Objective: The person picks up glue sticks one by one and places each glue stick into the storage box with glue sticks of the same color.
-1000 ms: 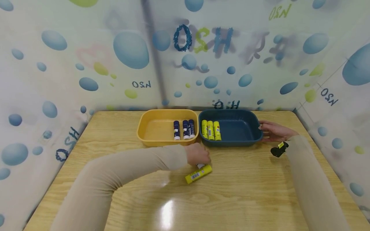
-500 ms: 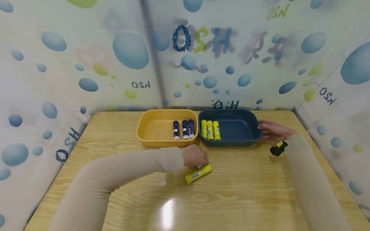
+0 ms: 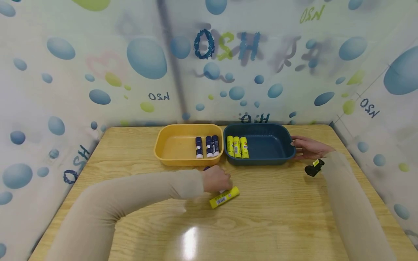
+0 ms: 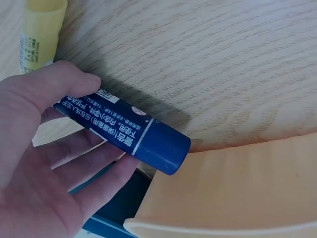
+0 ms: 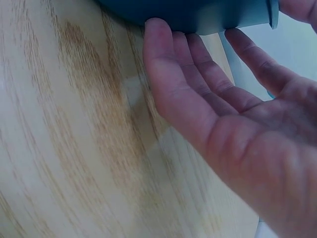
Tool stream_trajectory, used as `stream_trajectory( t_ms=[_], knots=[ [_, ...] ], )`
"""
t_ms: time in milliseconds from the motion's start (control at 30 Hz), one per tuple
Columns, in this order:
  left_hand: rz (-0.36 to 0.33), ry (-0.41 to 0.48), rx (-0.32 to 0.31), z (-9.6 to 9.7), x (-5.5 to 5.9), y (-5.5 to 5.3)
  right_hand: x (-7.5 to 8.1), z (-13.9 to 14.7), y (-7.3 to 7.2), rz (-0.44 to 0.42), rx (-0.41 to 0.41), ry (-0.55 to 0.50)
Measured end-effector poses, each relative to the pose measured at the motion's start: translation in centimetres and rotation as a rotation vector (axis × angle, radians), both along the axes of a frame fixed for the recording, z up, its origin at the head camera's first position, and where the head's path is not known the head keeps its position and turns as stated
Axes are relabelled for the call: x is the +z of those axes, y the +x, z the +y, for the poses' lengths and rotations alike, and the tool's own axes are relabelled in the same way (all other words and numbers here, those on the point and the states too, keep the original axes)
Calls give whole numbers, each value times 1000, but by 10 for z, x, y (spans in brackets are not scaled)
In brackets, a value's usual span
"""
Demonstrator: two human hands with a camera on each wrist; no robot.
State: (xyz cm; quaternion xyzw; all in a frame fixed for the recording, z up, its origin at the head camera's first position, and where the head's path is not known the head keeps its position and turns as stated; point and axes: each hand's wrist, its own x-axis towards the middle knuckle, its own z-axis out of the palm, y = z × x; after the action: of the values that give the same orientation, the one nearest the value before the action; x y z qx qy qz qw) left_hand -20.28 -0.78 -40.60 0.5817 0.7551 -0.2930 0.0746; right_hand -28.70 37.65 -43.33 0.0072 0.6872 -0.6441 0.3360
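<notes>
My left hand (image 3: pixel 217 179) holds a navy glue stick (image 4: pixel 124 124) between thumb and fingers, just above the table. Its blue cap points towards the outer wall of the yellow bin (image 3: pixel 176 162). Beside that hand a yellow glue stick (image 3: pixel 224 197) lies slantwise on the wood. My right hand (image 3: pixel 310 148) holds the right end of the dark blue bin (image 3: pixel 261 162), thumb at the rim and fingers (image 5: pixel 161 44) against the outer wall. Several navy glue sticks (image 3: pixel 209 146) stand in the yellow bin's right part; yellow glue sticks (image 3: pixel 237 146) line the blue bin's left part.
The two bins stand side by side near the back of the wooden table (image 3: pixel 277 217). A patterned curtain (image 3: pixel 140 90) rises behind them. A black device (image 3: pixel 314 168) is strapped at the right wrist.
My left hand has shifted a little left and towards the table's front, and the navy cap now shows behind it. The right hand, both bins and the loose yellow glue stick stay put.
</notes>
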Motion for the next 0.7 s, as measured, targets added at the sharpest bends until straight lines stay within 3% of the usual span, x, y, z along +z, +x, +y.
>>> stream_trajectory(
  t_ms=[333, 700],
  knots=[
    [-43, -7, 23, -13, 13, 3, -1, 2, 0, 7, 31, -19],
    [10, -45, 64, -24, 31, 9, 0, 0, 0, 10, 20, -3]
  ],
)
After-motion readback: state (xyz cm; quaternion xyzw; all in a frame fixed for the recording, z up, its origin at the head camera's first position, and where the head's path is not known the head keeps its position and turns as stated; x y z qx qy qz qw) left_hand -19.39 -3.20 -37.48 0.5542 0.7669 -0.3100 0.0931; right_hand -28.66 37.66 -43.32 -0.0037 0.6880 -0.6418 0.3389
